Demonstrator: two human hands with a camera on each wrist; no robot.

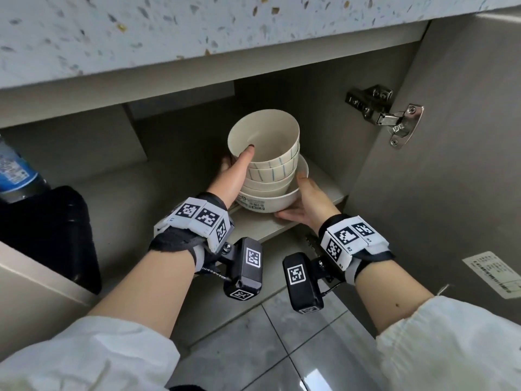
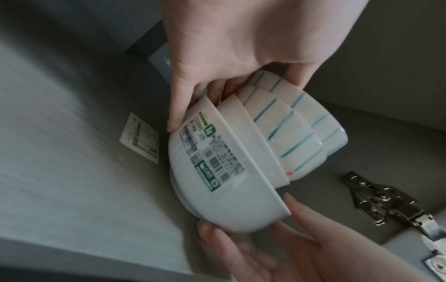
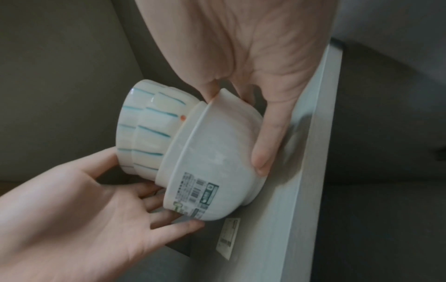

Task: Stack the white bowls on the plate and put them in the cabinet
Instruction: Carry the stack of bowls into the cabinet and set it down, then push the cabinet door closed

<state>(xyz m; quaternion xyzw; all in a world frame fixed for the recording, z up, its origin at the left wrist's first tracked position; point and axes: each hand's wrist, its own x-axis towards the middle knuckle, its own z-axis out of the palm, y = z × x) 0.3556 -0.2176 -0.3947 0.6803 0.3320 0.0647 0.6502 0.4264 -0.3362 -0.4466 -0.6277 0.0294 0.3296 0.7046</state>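
Bowl stack (image 1: pixel 266 162) nested upright, sits at front edge of cabinet shelf (image 1: pixel 324 182), twd its right end, left hand (image 1: pixel 234 170) at stack's left, right hand (image 1: pixel 307 201) at right/under, hinge (image 1: pixel 386 114) further right on door.

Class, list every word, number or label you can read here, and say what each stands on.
"R1", "R2", "R3": right wrist band.
Sticker on the bottom bowl: barcode and print, too blurred to read.
Sticker on the cabinet door: too small.
Bottle label: blurred.
Sticker on the shelf: blurred.
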